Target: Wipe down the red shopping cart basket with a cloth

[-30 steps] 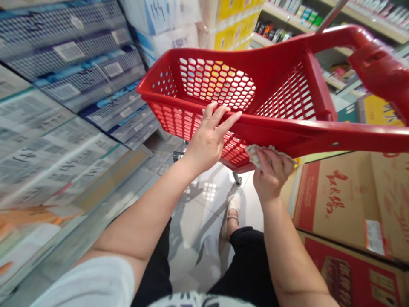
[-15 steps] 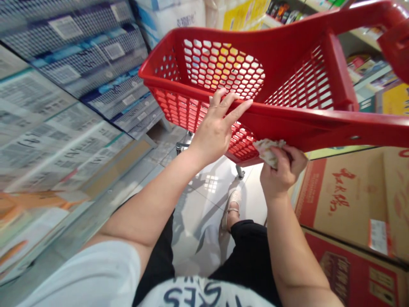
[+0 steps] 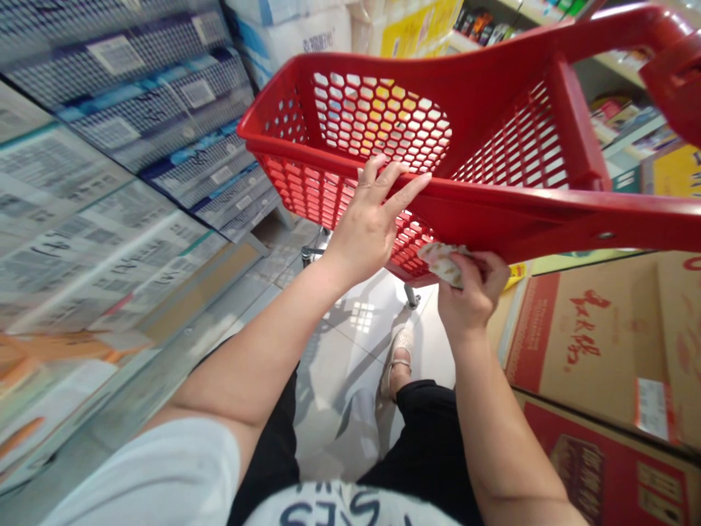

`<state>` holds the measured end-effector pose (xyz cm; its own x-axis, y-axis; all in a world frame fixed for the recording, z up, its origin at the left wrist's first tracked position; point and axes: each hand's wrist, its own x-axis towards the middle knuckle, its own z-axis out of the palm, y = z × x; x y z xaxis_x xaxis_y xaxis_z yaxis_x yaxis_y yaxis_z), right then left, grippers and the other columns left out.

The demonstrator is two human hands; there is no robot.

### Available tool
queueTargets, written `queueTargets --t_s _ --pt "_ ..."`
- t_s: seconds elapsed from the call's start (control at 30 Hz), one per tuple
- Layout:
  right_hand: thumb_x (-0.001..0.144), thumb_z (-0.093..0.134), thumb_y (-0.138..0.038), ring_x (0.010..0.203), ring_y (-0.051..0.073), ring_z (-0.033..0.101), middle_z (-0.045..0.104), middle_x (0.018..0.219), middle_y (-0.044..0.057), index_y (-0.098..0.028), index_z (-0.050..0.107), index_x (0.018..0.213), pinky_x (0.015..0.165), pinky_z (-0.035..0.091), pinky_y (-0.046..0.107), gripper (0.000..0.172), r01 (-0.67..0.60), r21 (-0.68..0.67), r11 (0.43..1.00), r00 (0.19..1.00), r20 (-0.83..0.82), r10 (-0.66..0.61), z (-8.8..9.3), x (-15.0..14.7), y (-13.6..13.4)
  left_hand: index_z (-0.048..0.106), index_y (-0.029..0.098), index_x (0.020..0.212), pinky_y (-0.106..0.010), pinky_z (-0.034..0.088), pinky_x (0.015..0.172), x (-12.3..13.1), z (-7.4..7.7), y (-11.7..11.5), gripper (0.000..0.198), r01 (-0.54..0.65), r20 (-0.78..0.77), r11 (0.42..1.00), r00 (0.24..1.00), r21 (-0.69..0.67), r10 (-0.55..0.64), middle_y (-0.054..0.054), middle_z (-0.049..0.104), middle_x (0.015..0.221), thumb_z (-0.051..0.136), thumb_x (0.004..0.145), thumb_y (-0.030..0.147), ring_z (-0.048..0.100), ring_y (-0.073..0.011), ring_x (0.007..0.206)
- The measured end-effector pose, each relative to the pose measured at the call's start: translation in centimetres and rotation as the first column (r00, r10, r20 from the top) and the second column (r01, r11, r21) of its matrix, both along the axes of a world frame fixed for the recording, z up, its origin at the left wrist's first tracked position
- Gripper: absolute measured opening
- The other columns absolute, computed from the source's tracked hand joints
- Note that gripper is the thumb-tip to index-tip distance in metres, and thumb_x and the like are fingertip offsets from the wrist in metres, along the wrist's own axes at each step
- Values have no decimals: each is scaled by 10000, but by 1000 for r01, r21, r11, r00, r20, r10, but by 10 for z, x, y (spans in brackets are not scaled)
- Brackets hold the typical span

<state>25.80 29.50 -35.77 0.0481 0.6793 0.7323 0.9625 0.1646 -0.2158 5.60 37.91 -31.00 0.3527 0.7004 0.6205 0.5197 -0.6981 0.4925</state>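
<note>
A red plastic shopping cart [image 3: 493, 223] with a honeycomb-perforated basket stands across my front. My left hand [image 3: 364, 226] lies on the near rim, its fingers stretched and spread over the edge; its thumb is hidden. My right hand [image 3: 471, 288] is closed on a crumpled, pale patterned cloth [image 3: 445, 263]. It presses this cloth against the outer near side of the cart, below the rim and to the right of my left hand. Part of the cloth is hidden under my fingers.
Stacked blue-and-white packs [image 3: 158, 95] line the left side. Cardboard cartons [image 3: 596, 329] are piled at the right. Wrapped packs [image 3: 318, 33] stand behind the cart, and shelves of goods show at the upper right. My shoe [image 3: 399, 351] is on the tiled floor [image 3: 350, 372].
My right hand has slid a little to the left along the cart's side with the cloth. The left hand stays on the rim in the same place.
</note>
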Motion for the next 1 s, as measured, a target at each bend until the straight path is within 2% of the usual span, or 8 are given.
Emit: queueTargets --t_s 0.1,0.23,0.4,0.57,0.63,0.77,0.9,1.0 --pt "779 561 -157 969 231 546 489 1017 115 -162 645 944 838 500 374 185 72 146 987 997 -27 -69 1 -1 1 344 400 1405 -610 158 1143 0 0 0 520 2 -16 1000 1000 -6 -2 1 383 1428 329 946 157 188 -268 1433" --pt "777 560 -156 923 203 542 522 986 95 -180 635 891 824 496 336 139 -10 14 1000 998 62 9 -1 -2 2 320 398 1416 -618 157 1143 0 0 -1 551 10 -24 1000 1000 -8 -10 0 373 1436 326 933 132 180 -274 1433" --pt "776 579 -157 943 205 538 517 973 98 -172 634 863 847 489 345 104 39 125 991 999 30 -43 -2 -2 2 327 405 1410 -605 182 1143 0 0 -1 553 6 -11 1000 1000 9 -6 2 386 1420 348 931 131 201 -267 1426" --pt "778 610 -194 902 191 564 544 972 92 -177 657 866 790 508 301 101 32 24 999 998 52 -33 -11 -3 1 324 398 1414 -606 194 1141 -1 0 -1 561 -2 -24 1000 1000 6 2 -3 388 1424 338 928 119 205 -266 1424" --pt "780 618 -215 910 199 570 546 958 94 -174 660 865 806 511 316 103 65 35 997 998 21 -65 -16 -4 0 333 382 1414 -600 198 1144 -1 0 -1 561 -3 -27 1000 1000 10 3 -11 390 1423 334 924 107 207 -263 1422" --pt "788 606 -218 949 226 571 583 957 101 -184 667 884 832 501 351 119 49 -73 996 998 45 -45 -23 -6 0 332 369 1418 -603 205 1141 -1 -2 1 573 16 -18 1000 1000 24 -15 -19 390 1428 340 916 94 208 -267 1418" --pt "801 596 -220 929 216 574 590 964 97 -186 677 894 838 499 346 127 50 7 999 999 20 -50 -22 -6 0 329 356 1425 -607 213 1135 -2 -2 1 593 30 0 999 1000 35 -30 -32 381 1440 362 903 77 210 -275 1413" --pt "815 577 -208 928 220 569 605 953 94 -180 684 925 842 496 349 156 -2 -8 1000 997 75 3 -20 -6 2 344 335 1425 -606 224 1131 -3 -2 0 599 34 1 999 999 37 -34 -45 391 1431 366 892 61 217 -280 1408"
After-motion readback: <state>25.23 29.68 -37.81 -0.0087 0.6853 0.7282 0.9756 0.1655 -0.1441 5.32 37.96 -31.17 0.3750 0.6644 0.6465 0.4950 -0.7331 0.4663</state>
